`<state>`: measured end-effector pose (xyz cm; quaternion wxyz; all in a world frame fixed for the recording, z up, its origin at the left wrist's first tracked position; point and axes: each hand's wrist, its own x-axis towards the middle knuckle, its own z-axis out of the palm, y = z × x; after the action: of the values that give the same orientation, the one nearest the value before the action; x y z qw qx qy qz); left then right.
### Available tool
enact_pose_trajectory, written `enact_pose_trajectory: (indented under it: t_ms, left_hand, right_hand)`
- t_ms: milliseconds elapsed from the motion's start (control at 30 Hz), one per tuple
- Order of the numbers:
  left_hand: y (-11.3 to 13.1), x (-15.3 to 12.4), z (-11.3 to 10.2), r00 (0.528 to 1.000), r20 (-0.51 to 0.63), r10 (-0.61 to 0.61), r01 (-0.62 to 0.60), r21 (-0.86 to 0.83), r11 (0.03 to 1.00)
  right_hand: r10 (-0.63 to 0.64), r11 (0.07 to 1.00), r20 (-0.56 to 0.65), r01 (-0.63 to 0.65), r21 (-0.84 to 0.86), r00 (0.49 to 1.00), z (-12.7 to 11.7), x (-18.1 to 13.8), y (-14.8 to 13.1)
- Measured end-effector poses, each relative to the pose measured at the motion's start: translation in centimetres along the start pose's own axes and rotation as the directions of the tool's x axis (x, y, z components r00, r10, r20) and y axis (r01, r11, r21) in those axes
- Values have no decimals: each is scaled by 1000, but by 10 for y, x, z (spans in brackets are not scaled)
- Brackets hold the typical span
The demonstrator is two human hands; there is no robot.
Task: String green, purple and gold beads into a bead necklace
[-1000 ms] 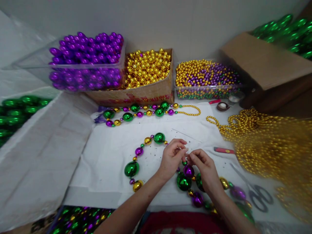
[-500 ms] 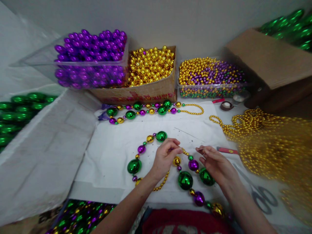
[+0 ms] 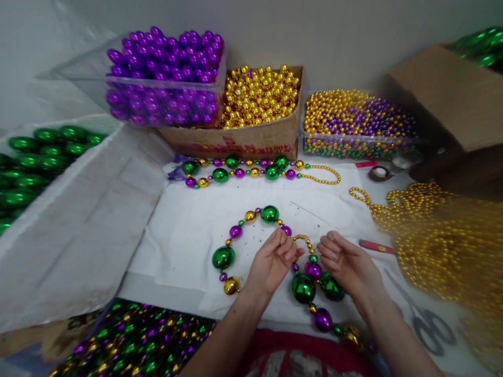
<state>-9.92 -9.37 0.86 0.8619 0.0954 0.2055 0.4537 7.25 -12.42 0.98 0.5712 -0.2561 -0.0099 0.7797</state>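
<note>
Thread [image 3: 311,255] ran stretched between the left hand [image 3: 277,257] and the right hand [image 3: 341,256], both closed with fingers curled in on it; exactly how each pinched it was hidden. The bead necklace [image 3: 303,288] lay around this grip: small gold beads [image 3: 302,238] looped between the hands, a purple ball [image 3: 313,270] sat just on the near side, and larger balls curved off beyond the left hand. Scissors [image 3: 432,327] lay right of the right hand, another necklace [image 3: 254,172] well beyond both.
</note>
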Motion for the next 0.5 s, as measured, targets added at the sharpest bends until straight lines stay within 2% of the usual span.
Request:
enact_pose_trajectory:
  t_ms: [133,500]
  left_hand:
    - [-6,5,-9,994,-99,-45,40,-44,998]
    - [-11,6,-18,992,-106,-67,79,109,991]
  right_hand:
    - [-67,978,-50,55,-199,997,0,1,-4]
    - [-53,961,-136,13,-275,989,-12,-2,-6]
